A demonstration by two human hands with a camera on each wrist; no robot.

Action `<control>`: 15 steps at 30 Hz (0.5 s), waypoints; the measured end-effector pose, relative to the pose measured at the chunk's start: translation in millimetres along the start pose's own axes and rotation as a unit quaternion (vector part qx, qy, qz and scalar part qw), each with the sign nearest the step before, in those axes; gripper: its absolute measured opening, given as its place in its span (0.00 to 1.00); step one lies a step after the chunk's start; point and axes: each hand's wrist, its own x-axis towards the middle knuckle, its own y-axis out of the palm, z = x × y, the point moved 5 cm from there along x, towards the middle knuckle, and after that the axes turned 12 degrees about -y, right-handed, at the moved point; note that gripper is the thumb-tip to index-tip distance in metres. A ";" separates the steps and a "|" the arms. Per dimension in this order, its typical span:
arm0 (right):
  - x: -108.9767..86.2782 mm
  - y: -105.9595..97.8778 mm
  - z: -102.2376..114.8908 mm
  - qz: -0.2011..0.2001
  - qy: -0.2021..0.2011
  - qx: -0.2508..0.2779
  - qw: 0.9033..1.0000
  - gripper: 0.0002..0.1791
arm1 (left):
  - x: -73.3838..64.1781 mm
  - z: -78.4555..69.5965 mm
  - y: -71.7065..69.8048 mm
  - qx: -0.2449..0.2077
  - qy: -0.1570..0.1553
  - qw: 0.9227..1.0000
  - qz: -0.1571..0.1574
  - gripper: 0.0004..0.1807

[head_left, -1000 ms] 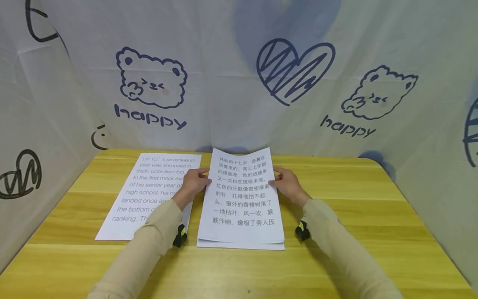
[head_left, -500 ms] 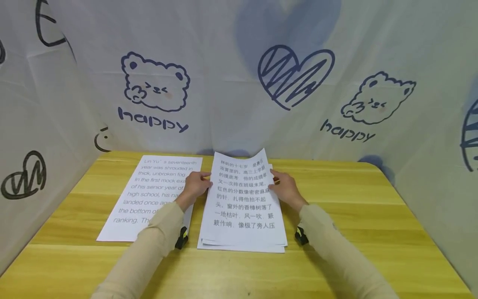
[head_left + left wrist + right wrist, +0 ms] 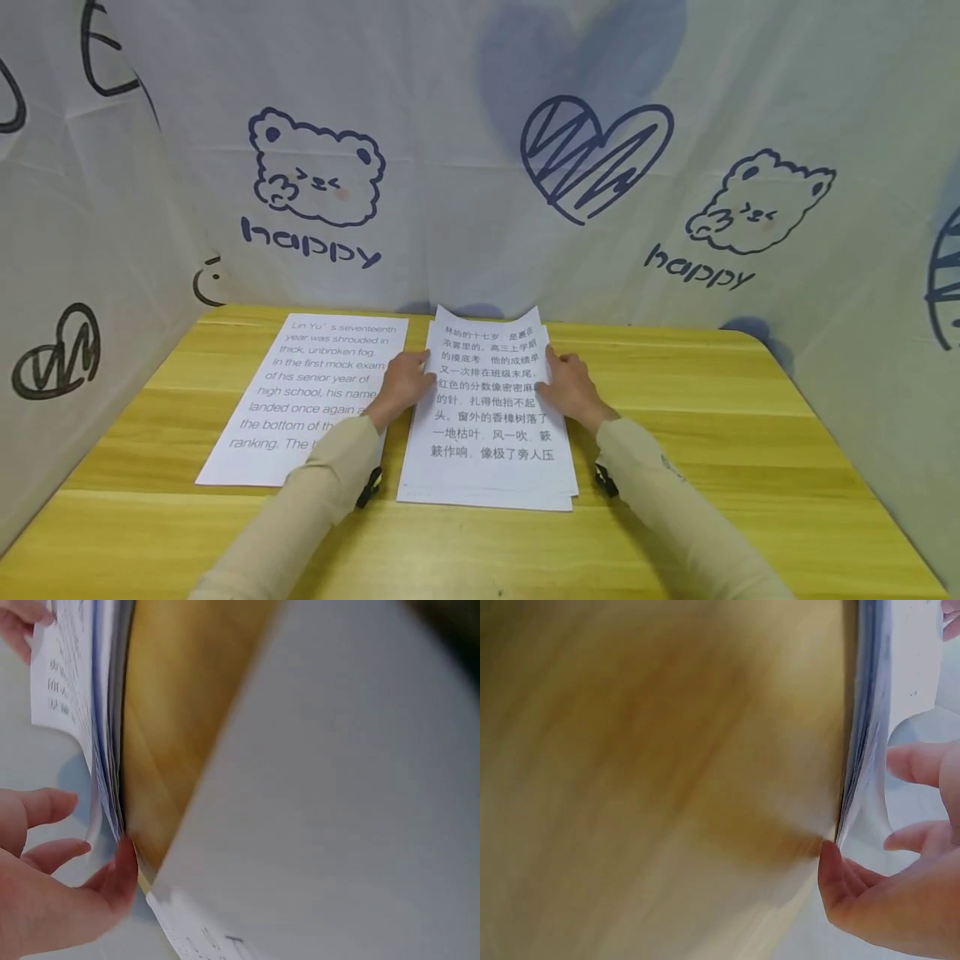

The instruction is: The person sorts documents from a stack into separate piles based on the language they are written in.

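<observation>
A stack of white printed sheets (image 3: 491,417) lies near the table's middle, its top page in Chinese characters. The far edges of the upper pages curl upward, and the pages sit slightly out of line. My left hand (image 3: 406,385) grips the stack's left edge; in the left wrist view the thumb is on the printed side and other fingers are at the edge of the layered pages. On the opposite edge, my right hand (image 3: 576,390) holds the stack the same way. In the right wrist view, fingertips (image 3: 829,855) touch the edge of the layers.
A single sheet of English text (image 3: 300,392) lies left of the stack, partly covered by my left forearm. The yellow wood-grain table (image 3: 712,467) ends at a white cloth backdrop (image 3: 465,208) with bear and heart drawings.
The upper pages have shifted slightly against those beneath, showing offset edges at the right and near side. Both hands have moved slightly toward me along the stack's sides. The English sheet stays put.
</observation>
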 end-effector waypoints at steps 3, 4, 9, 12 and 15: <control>0.3 -3.0 2.5 -0.013 0.002 0.005 1.000 0.39 | -0.7 -6.1 -0.9 0.028 0.032 0.998 -0.038 0.26; 0.4 -4.0 3.2 -0.021 0.001 0.011 1.000 0.37 | -1.1 -7.4 -1.4 0.028 0.037 0.998 -0.047 0.25; 3.1 -7.3 3.6 -0.050 -0.003 0.068 0.996 0.31 | -3.1 -8.7 -3.8 -0.006 0.031 0.999 -0.040 0.25; 4.2 -7.5 0.1 -0.053 0.003 0.104 0.993 0.30 | -1.5 -5.2 -5.0 -0.033 0.008 0.999 -0.023 0.26; 4.4 -8.8 -4.4 -0.060 0.012 0.146 0.987 0.29 | 1.2 -0.9 -7.4 -0.072 -0.018 0.997 -0.013 0.26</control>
